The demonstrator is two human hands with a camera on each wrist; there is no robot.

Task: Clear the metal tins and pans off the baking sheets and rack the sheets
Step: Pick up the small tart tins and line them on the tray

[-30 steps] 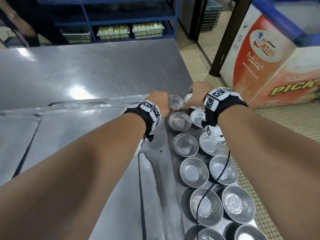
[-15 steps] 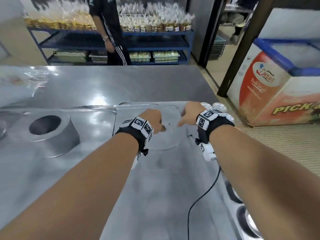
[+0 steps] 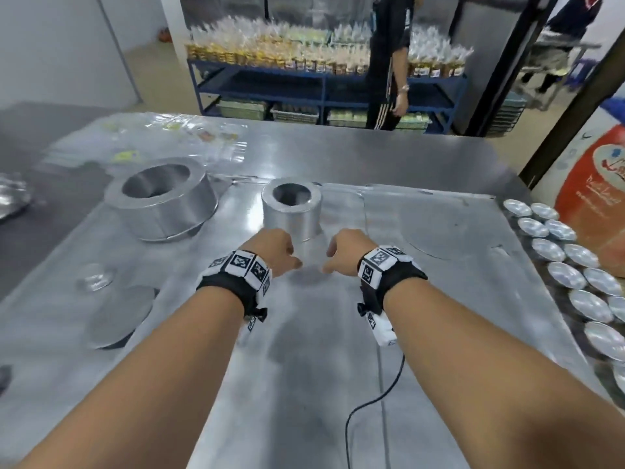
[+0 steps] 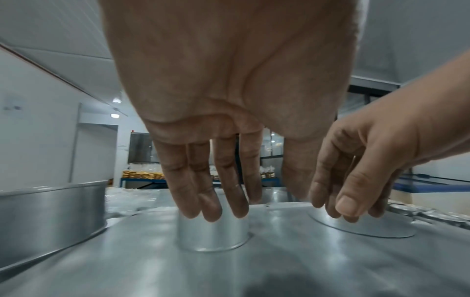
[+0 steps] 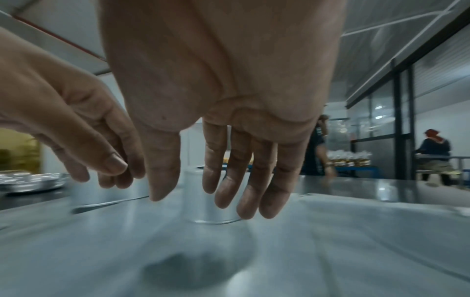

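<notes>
Here left hand [image 3: 276,247] and right hand [image 3: 341,248] grip spread, empty; small tin [image 3: 291,208] base hidden behind fingers.

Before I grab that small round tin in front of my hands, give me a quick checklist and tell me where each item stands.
1. Left hand free: ok, fingers relaxed, holding nothing.
2. Right hand free: ok, also empty.
3. Small round tin upright and reachable: ok, standing just beyond both hands.
4. Hands touching the tin: not ok, a gap shows in the wrist views.
5. Space beside the tin: ok, the large ring pan sits apart on the left.
6. Tin's inside empty: cannot tell, interior is dark.
</notes>
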